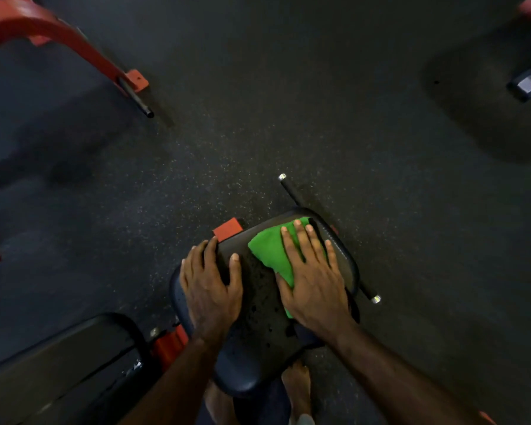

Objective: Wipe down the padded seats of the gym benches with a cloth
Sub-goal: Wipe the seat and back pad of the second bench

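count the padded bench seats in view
2: one padded seat at centre under both hands, another padded seat at lower left, cut off by the frame. More may lie out of view.

Beyond the seat (259, 305) the dark floor (258, 118) lies open, wide and bare across the middle. The left hand (210, 286) covers the seat's left edge and the right hand (314, 279), flat on the cloth (269, 251), covers its right half; only a narrow strip of pad between them is free. A black bar (290, 190) juts from the seat's far right corner, its other end (370, 296) sticking out on the right. A red bracket (227, 229) sits just past the far left corner. Another pad (59, 357) crowds the near left. A red frame (83, 47) blocks the far left, a dumbbell (529, 82) the far right.
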Action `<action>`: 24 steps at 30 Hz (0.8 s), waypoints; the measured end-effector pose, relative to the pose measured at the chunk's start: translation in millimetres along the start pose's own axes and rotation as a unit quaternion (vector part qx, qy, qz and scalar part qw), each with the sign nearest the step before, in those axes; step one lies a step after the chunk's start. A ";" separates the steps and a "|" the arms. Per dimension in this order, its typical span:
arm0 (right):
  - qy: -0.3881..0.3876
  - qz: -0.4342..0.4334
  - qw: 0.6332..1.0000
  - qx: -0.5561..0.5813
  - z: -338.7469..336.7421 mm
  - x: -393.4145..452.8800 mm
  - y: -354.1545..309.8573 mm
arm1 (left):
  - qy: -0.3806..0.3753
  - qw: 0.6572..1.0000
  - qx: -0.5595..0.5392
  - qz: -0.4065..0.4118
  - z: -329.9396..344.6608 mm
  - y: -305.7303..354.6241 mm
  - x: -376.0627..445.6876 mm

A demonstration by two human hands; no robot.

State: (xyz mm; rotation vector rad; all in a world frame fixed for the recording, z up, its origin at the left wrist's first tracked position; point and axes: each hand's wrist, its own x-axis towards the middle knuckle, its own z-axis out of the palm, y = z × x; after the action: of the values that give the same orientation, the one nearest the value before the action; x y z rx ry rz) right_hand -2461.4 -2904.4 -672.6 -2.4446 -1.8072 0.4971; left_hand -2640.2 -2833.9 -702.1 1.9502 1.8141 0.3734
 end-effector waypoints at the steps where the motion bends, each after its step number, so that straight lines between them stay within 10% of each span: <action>1: 0.012 0.031 0.999 0.007 -0.2 4.1 -4.9 | 0.005 1.000 0.000 0.000 0.0 1.0 -0.2; 8: -0.007 -0.141 0.990 -0.004 1.8 14.4 -6.2 | 0.018 1.000 0.000 -0.001 2.9 0.4 0.4; 13: 0.059 0.117 0.991 0.036 -5.1 66.4 -0.2 | 0.014 1.000 0.015 -0.004 3.8 -0.3 0.9; 17: -0.006 -0.217 0.976 -0.004 1.2 43.6 -9.9 | 0.020 1.000 0.013 -0.003 5.1 -2.9 1.4; 22: 0.094 0.178 0.977 0.069 -8.8 82.8 12.0 | 0.009 1.000 0.017 -0.008 4.4 -1.5 1.1; 24: 0.095 0.091 0.991 0.041 -4.1 69.8 -1.9 | 0.015 1.000 0.017 -0.007 4.6 -2.3 1.0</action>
State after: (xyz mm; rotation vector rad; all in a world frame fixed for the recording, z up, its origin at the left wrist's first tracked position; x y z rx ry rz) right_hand -2443.8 -2837.6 -683.6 -2.5157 -1.4736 0.3273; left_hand -2639.8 -2833.5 -707.3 1.9649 1.8628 0.3707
